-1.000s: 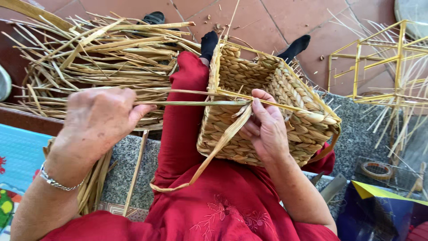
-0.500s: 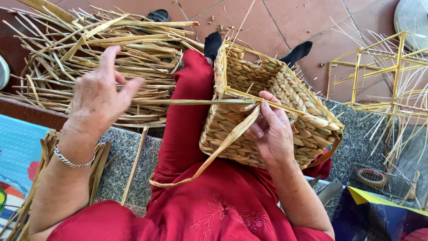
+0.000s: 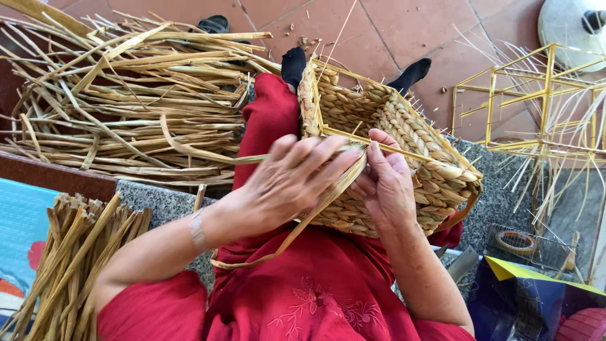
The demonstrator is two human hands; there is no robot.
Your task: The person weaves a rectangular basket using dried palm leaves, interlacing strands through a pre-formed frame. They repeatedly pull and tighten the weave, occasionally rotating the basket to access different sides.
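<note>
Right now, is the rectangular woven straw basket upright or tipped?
Tipped: the rectangular woven straw basket lies on its side on the lap, its opening facing away.

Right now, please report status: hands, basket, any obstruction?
Left hand and right hand pinch a flat straw strand at the woven basket rim. Basket tilted on lap. Nothing obstructing.

The rectangular woven straw basket [image 3: 391,164] is pale tan with a braided, rope-like pattern, framed by bright yellow metal wire. The loose flat strand [image 3: 315,211] is a lighter golden tan. The heaped pile of dried reeds [image 3: 126,107] is straw-yellow with brownish streaks; the bundle of cut stalks [image 3: 69,259] is a deeper ochre. The red garment [image 3: 315,297] carries tone-on-tone embroidered flowers. The socks [image 3: 293,63] are black. The floor tiles [image 3: 391,31] are terracotta, the stone ledge [image 3: 158,202] speckled grey, and the empty wire frame [image 3: 536,101] yellow.
</note>
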